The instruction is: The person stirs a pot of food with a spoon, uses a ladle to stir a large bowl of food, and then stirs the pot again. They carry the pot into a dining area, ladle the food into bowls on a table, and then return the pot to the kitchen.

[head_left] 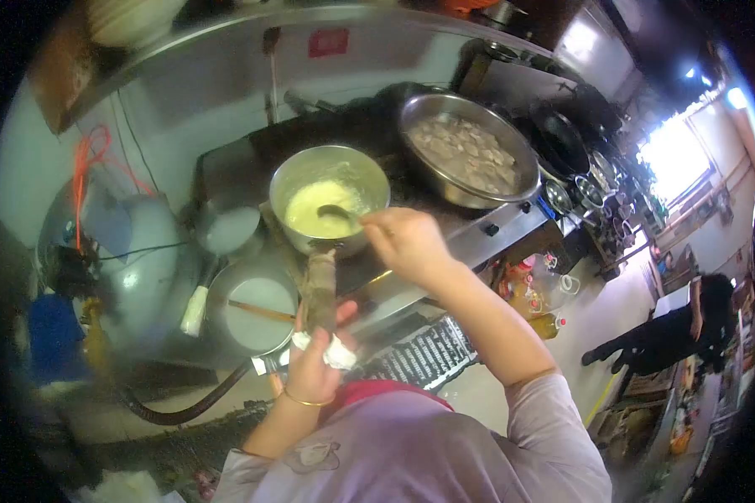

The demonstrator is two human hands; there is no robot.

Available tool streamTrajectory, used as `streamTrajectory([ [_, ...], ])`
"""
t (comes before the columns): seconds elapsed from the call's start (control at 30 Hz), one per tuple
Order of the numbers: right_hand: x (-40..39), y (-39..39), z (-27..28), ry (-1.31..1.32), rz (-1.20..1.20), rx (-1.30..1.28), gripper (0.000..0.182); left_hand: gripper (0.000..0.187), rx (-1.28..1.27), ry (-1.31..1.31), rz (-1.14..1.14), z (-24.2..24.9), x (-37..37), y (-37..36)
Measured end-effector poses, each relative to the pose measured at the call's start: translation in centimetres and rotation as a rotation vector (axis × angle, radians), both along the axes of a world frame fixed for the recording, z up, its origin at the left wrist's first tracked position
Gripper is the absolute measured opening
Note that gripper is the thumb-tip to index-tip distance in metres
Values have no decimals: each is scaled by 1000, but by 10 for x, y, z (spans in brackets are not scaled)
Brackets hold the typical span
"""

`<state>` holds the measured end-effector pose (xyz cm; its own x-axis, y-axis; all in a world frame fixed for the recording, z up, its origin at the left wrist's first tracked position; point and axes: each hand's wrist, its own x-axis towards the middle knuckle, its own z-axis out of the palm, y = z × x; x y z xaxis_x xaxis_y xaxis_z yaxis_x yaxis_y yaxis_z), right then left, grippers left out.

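A metal saucepan [281, 197] stands on the stove with a pale yellow, thick-looking mixture [315, 201] inside. My left hand [313, 373] is closed around the lower end of its wooden handle [320, 289], with a white cloth [338, 354] between palm and handle. Above the pan's right rim, my right hand [407, 245] pinches the end of a spoon [334, 211]. The spoon's dark bowl rests in the yellow mixture. Left of the handle sits a round pan of whitish liquid [256, 323] with a wooden stick [262, 310] lying across it.
A large steel basin [524, 189] of pale chunks, perhaps meat, sits on the stove to the right. Beside the whitish pan is a smaller pan with a light handle [195, 310]. Bottles [547, 325] stand below the stove's edge. A person in dark clothes [688, 327] is at far right.
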<state>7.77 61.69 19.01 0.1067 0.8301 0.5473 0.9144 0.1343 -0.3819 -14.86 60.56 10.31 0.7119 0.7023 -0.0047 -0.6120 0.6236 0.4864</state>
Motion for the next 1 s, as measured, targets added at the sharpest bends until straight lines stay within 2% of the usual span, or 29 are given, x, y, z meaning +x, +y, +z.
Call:
streamTrajectory([
  [0.03,2,4,-16,-62,27,21,18,60,11,24,15,0,0,-2],
  [0.1,-3,-5,-16,-210,-14,-189,27,54,43,67,30,2,1,-5],
  [0.2,-1,-42,-11,-256,-6,-278,69,43,-30,31,55,0,-5,-14],
  [0.23,6,-60,-12,-264,-8,-180,68,38,-98,11,64,1,-6,-20],
  [0.3,22,-102,-18,-285,-3,15,66,30,-188,143,94,0,-9,-41],
  [0.4,45,-191,-49,-110,-124,-246,54,26,-261,294,114,-41,-10,-68],
  [0.43,54,-223,-73,-34,-199,-444,50,24,-267,353,110,-67,-7,-76],
  [0.47,60,-262,-111,63,-223,-484,49,23,-204,489,156,-85,0,-90],
  [0.5,61,-301,-134,186,-266,-799,52,25,-100,550,143,-115,5,-100],
  [0.53,55,-340,-162,256,-274,-1036,58,29,82,734,150,-167,6,-106],
  [0.57,50,-393,-239,444,-235,-1012,63,38,383,1045,52,-204,1,-113],
  [0.6,38,-431,-271,652,-83,-1196,60,38,689,1141,5,-278,-12,-117],
  [0.63,16,-455,-259,787,-236,-1131,57,33,1199,1266,-211,-274,-20,-124],
  [0.67,-7,-478,-234,929,-393,-1054,55,34,1119,1145,-482,-320,-31,-125],
  [0.7,-10,-493,-227,941,-371,-1029,52,32,873,1251,-587,-304,-27,-134],
  [0.77,-10,-525,-215,969,-341,-974,47,32,723,1276,-839,-314,-23,-125],
  [0.87,-39,-554,-204,706,-431,-980,41,32,870,1324,-885,-312,-5,-124],
  [0.97,-64,-580,-173,677,-541,-952,36,31,1162,1302,-782,-323,12,-132],
  [1.0,-69,-592,-173,591,-536,-895,38,31,1173,1363,-773,-324,18,-135],
])
